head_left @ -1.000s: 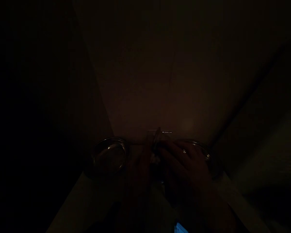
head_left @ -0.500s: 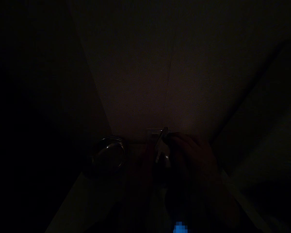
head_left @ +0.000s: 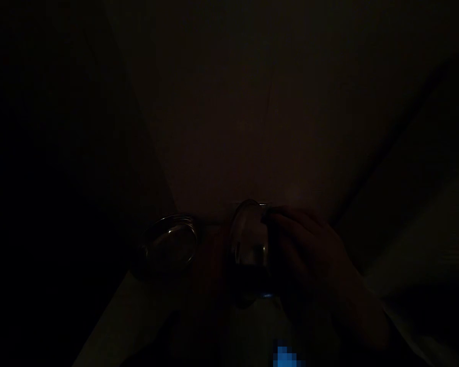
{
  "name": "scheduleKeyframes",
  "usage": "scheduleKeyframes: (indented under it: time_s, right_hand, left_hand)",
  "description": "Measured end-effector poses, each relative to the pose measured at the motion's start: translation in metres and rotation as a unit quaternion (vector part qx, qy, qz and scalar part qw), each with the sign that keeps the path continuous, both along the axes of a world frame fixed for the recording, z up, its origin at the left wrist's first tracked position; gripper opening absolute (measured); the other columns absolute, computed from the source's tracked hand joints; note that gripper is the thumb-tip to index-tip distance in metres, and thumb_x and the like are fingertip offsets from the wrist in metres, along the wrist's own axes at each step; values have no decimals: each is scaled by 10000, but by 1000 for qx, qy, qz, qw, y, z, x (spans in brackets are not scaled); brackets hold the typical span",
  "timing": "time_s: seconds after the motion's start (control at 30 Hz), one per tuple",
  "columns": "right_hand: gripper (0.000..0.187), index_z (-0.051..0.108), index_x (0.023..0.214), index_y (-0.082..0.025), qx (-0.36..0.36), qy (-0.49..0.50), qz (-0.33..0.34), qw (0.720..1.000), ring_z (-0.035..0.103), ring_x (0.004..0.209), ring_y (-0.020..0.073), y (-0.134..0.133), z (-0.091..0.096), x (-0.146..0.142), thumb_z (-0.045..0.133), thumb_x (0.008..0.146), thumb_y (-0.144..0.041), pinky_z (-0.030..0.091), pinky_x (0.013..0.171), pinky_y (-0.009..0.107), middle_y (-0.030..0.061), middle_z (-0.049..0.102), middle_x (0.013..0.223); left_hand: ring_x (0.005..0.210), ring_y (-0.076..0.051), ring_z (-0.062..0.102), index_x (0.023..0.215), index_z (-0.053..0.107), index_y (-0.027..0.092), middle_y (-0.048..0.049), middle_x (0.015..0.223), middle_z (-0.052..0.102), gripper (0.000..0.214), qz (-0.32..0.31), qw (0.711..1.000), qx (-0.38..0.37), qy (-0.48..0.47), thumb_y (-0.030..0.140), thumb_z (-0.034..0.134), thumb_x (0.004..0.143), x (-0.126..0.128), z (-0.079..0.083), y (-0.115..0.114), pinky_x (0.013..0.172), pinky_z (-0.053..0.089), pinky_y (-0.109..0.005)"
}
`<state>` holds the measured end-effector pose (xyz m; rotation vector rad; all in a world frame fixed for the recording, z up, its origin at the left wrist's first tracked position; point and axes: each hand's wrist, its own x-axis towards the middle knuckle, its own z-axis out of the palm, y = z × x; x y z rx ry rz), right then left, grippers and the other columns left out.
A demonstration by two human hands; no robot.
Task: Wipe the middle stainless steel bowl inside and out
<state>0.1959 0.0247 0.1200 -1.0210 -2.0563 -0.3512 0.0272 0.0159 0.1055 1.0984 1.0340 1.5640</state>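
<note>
The scene is very dark. My right hand (head_left: 313, 250) is curled round a round shiny vessel (head_left: 250, 250), seemingly a metal or glass bowl turned on its side, with its rim facing left. My left hand (head_left: 210, 265) shows only as a dim reddish shape just left of that vessel; its fingers cannot be made out. A second round metal bowl (head_left: 170, 247) stands to the left on a pale surface.
A pale counter or table edge (head_left: 118, 316) runs along the bottom. A plain dim wall (head_left: 252, 127) rises behind. A small blue glow (head_left: 285, 357) sits at the bottom middle. Everything else is lost in darkness.
The vessel in my right hand has turned, so its round rim now shows. My right hand has shifted a little to the right and down. The left bowl has stayed put.
</note>
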Motion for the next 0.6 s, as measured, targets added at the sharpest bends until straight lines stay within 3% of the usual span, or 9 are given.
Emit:
scheduleKeyframes:
  time_s: [0.3,0.5,0.6]
  right_hand:
    - [240,671,1069,-177,47,-44,109,992,578,995,238,-8,-1,-10,527,877,-188,543,766,396,90,682,1129]
    - [297,616,1171,-167,3,9,59,998,561,1047,234,4,-3,2,469,913,-156,529,837,423,97,656,1185]
    - [253,627,1127,-166,18,7,107,994,550,1050,225,0,-3,-3,485,917,-171,527,835,400,86,659,1184]
  left_hand:
    - [945,-177,607,1133,584,168,-82,1137,604,306,13,1000,-15,12,358,521,900,-4,2,-2,803,530,-371]
    - [903,-165,613,1097,597,159,-72,1091,617,281,30,999,-11,29,344,531,897,0,4,-9,767,537,-346]
    - [836,-145,619,1051,609,148,-58,1020,635,269,36,999,-6,31,354,525,900,1,5,-9,723,540,-319]
